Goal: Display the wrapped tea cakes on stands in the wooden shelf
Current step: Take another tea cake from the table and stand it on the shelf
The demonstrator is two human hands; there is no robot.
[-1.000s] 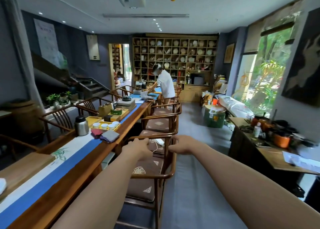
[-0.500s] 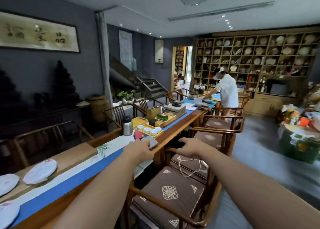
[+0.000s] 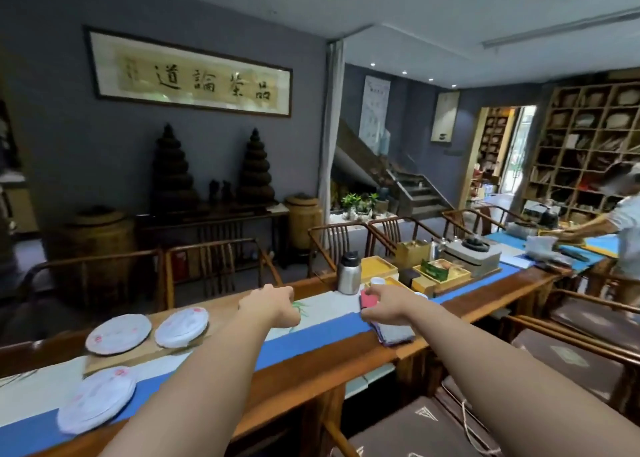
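Note:
Three white paper-wrapped tea cakes lie on the long wooden table (image 3: 311, 363) at the left: one at the far left (image 3: 118, 333), one beside it (image 3: 181, 328), one nearer the front edge (image 3: 97, 398). My left hand (image 3: 272, 305) hovers over the table runner, right of the cakes, fingers loosely curled and holding nothing. Further right, my right hand (image 3: 388, 305) hangs over folded cloths (image 3: 394, 332), also holding nothing. The wooden shelf (image 3: 588, 152) with many compartments stands at the far right.
A steel flask (image 3: 349, 274), yellow trays (image 3: 440, 273) and tea ware stand on the table to the right. Wooden chairs (image 3: 214, 269) line both sides; cushioned seats (image 3: 568, 356) are close at my right. A person in white (image 3: 623, 228) works at the far end.
My view has swung left from the aisle and shelf toward the table. The tea cakes have come into view, and both arms now reach over the table.

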